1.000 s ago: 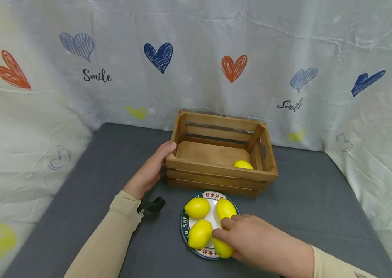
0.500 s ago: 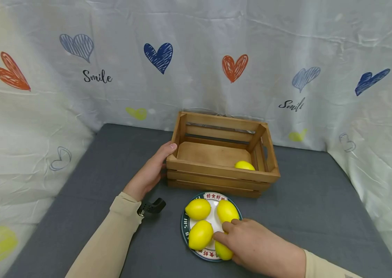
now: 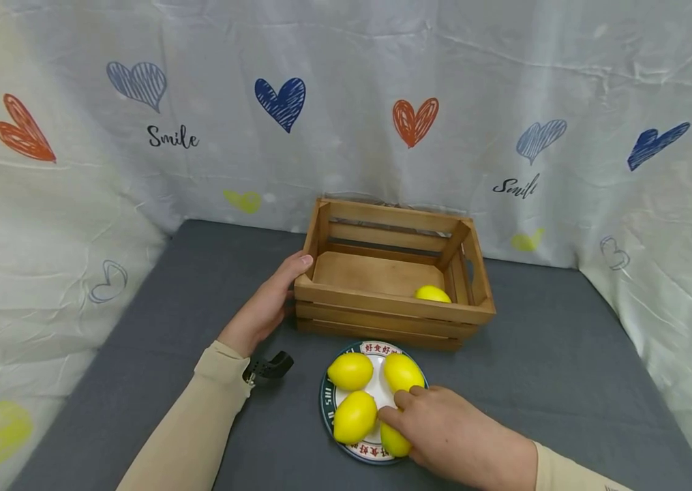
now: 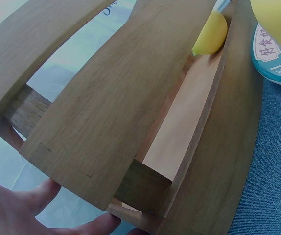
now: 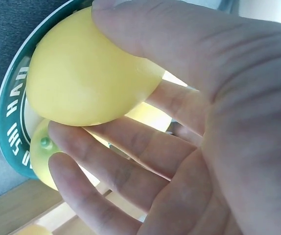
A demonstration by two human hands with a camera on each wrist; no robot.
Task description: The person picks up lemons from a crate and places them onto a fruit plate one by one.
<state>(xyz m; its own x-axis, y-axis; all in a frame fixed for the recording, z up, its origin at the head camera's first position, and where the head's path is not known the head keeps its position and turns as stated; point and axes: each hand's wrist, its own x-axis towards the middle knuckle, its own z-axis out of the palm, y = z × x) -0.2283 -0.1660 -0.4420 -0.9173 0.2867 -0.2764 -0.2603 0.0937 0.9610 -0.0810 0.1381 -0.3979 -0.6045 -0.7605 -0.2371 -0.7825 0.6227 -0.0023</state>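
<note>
My left hand point(image 3: 266, 300) grips the left end of a wooden crate point(image 3: 382, 293), its thumb over the top corner and its fingertips at the end slats in the left wrist view. Inside the crate, at its front right, lies one lemon point(image 3: 433, 294). My right hand point(image 3: 453, 433) holds the near-right lemon point(image 3: 395, 442) on the plate point(image 3: 325, 402). In the right wrist view the thumb lies on one side of this lemon point(image 5: 86, 73) and fingers touch the other. The other plate lemons are a far-left one point(image 3: 350, 372), a near-left one point(image 3: 354, 417) and a far-right one point(image 3: 403, 372).
A dark grey cloth point(image 3: 542, 368) covers the table. Right behind the crate hangs a pale curtain point(image 3: 346, 157) printed with hearts, which also runs along both sides. A black strap point(image 3: 272, 366) sits at the left wrist.
The right hand has shifted slightly and stays on the near-right lemon. The left hand keeps its grip on the crate. Otherwise the view has only drifted a little.
</note>
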